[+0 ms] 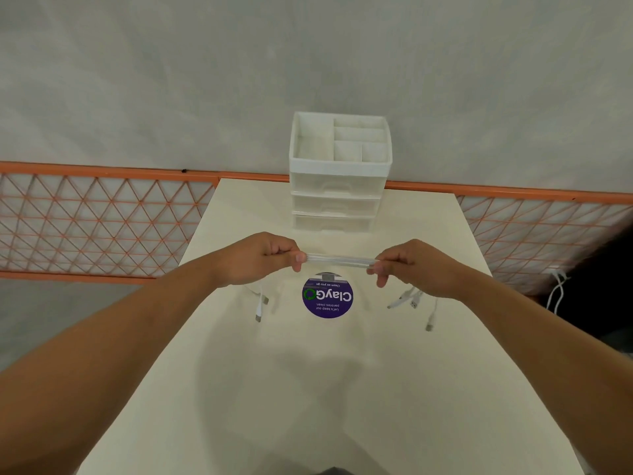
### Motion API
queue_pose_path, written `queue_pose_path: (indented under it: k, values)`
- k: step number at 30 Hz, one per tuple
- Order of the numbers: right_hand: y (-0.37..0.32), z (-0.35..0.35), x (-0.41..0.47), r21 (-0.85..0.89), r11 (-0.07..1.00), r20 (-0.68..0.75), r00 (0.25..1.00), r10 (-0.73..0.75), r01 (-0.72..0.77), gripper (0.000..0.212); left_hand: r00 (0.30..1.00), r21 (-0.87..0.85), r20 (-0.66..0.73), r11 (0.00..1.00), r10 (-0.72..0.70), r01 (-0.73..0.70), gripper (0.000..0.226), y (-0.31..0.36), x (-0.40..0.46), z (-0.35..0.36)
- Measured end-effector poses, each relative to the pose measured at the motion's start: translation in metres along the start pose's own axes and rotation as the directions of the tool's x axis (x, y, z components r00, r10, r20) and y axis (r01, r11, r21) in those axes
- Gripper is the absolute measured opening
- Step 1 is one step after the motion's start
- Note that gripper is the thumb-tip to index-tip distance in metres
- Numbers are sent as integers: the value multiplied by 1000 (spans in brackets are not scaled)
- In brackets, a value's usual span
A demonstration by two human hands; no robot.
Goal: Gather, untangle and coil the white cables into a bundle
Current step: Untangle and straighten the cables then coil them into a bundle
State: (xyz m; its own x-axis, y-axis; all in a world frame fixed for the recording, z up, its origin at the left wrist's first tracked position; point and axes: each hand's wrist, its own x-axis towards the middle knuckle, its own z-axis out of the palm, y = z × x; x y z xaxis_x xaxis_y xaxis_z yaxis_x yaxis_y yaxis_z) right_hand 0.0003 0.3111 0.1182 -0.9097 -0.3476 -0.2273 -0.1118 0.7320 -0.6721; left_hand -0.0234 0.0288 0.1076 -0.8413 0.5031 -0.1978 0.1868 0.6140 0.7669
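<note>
Several white cables run side by side in a taut, straight span between my two hands, above the cream table. My left hand pinches the left end of the span; my right hand pinches the right end. Loose cable ends with plugs hang below my left hand and below my right hand, reaching down to the tabletop.
A white drawer organizer with an open compartment tray on top stands at the table's far edge. A round purple sticker lies on the table under the cables. An orange lattice fence runs behind. A white cord hangs at the right.
</note>
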Motion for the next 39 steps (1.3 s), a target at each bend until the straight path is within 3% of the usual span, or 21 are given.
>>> queue_pose_path:
  k: [7, 11, 14, 20, 39]
  values:
    - [-6, 1, 4, -196, 980, -45, 998, -40, 31, 28, 1000, -18, 1, 1000, -24, 24, 32, -8, 1, -5]
    - [-20, -4, 6, -169, 980, 35, 995, -98, 102, 26, 982, -102, 172, 991, -72, 91, 26, 8, 1, -15]
    - [-33, 0, 14, -174, 972, 87, 986, -143, 157, 28, 966, -79, 255, 996, -26, 48, 33, 40, 17, 0]
    - [-28, -6, 14, -88, 986, 35, 990, -138, 140, 31, 988, -65, 150, 997, 39, -30, 40, 41, 26, 8]
    - [24, -19, 7, -214, 977, -17, 1000, -8, 4, 33, 982, 133, 108, 981, -156, 142, 29, -51, 1, -39]
